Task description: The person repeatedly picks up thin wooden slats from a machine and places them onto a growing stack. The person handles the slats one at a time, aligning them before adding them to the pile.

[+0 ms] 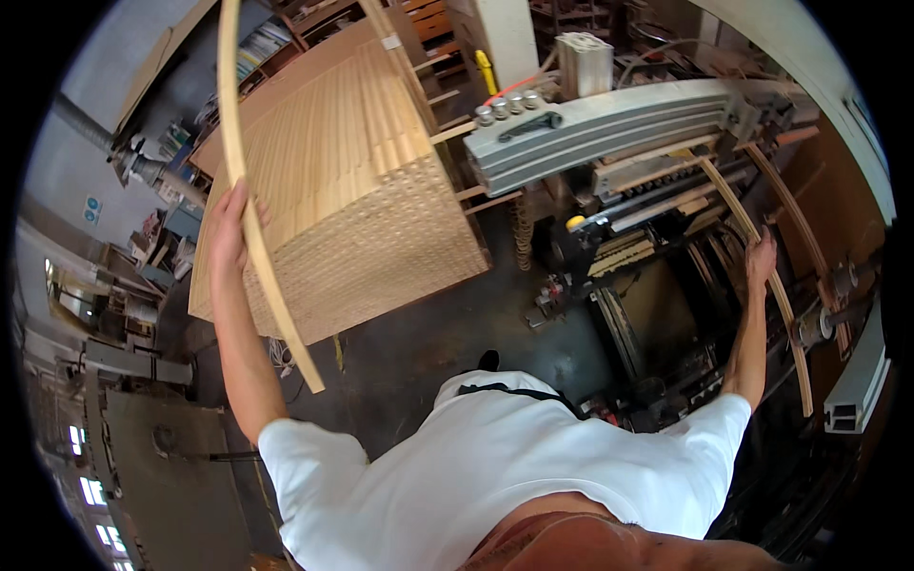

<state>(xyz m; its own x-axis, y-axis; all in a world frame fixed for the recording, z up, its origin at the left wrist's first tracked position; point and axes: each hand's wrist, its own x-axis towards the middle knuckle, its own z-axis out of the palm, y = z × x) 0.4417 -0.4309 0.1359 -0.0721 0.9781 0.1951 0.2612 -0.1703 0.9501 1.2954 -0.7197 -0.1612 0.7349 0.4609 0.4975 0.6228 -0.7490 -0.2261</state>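
Note:
My left hand (pixel 229 228) is closed around a long pale wooden strip (pixel 276 300). The strip runs from the top edge down past my forearm, above a large stack of similar wooden strips (pixel 381 228). Off to the right, my right hand (pixel 759 259) grips another long wooden strip (pixel 786 314), which lies along the machine. Its far end reaches toward the machine's grey metal beam (pixel 609 128). The fingertips of both hands are partly hidden.
A reddish-brown curved bar (pixel 795 209) runs beyond the right-hand strip. The machine's rails and black frame (pixel 619 333) stand at right. A coiled hose (pixel 523 233) hangs between stack and machine. Shelves (pixel 262 48) stand behind; a grey machine table (pixel 171 476) is at left.

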